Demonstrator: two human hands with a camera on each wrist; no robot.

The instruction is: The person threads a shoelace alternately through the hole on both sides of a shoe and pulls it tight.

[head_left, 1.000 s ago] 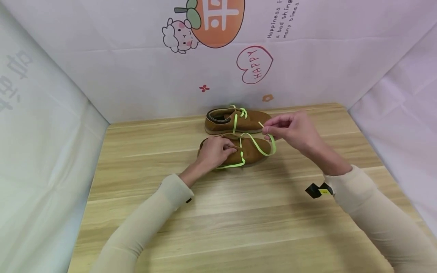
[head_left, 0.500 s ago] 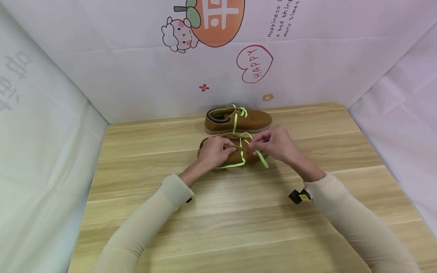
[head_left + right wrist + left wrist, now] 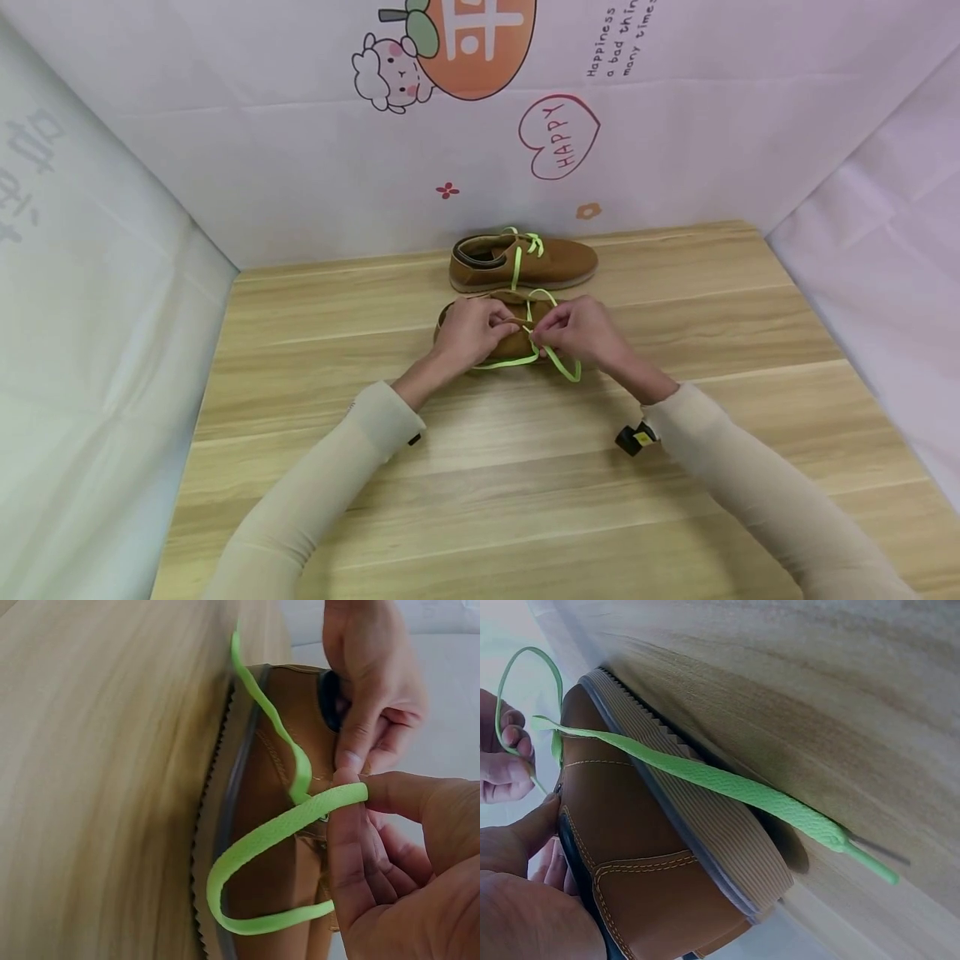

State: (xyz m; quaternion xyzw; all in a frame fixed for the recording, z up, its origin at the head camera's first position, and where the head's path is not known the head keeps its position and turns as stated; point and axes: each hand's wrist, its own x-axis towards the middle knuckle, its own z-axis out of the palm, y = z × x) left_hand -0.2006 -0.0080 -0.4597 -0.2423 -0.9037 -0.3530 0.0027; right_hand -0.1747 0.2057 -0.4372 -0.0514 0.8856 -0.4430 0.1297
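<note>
A brown leather shoe (image 3: 630, 810) with bright green laces lies on its sole near the back of the table, toe to the right. My left hand (image 3: 471, 333) pinches the upper edge of its eyelet flap between thumb and fingers. Just right of that, my right hand (image 3: 585, 332) pinches a green shoelace (image 3: 264, 835) near its tip, with the tip right at the flap by my left fingertips. The held lace droops in a loop below my right hand. Another lace end (image 3: 727, 784) hangs over the shoe's near side, its tip out over the table.
Behind it, a matching brown shoe (image 3: 566, 260) stands close to the back wall, with green laces through its eyelets. White printed cloth walls (image 3: 337, 192) enclose the wooden table (image 3: 480, 492) at the back and both sides.
My right hand has come left and down with the lace, from beyond the toe to the eyelet flap beside my left hand. The left hand has kept its pinch on the shoe.
</note>
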